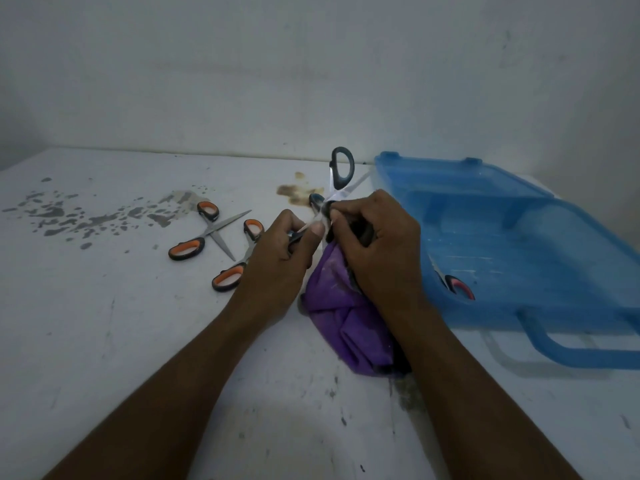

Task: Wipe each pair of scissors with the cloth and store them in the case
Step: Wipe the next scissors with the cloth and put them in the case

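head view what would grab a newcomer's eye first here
Centre frame, the left hand grips the grey-handled scissors, whose handle loop sticks up, while the right hand pinches the purple cloth against them. To the right lies the open blue case with one pair of scissors already inside. To the left, two orange-handled scissors lie on the stained table.

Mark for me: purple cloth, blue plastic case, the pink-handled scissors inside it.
Purple folded cloth (349,327): head view, on its folded lower part.
Translucent blue plastic case (540,251): head view, on a bare patch of its floor.
Pink-handled metal scissors (464,285) in the case: head view, on the handle loop.
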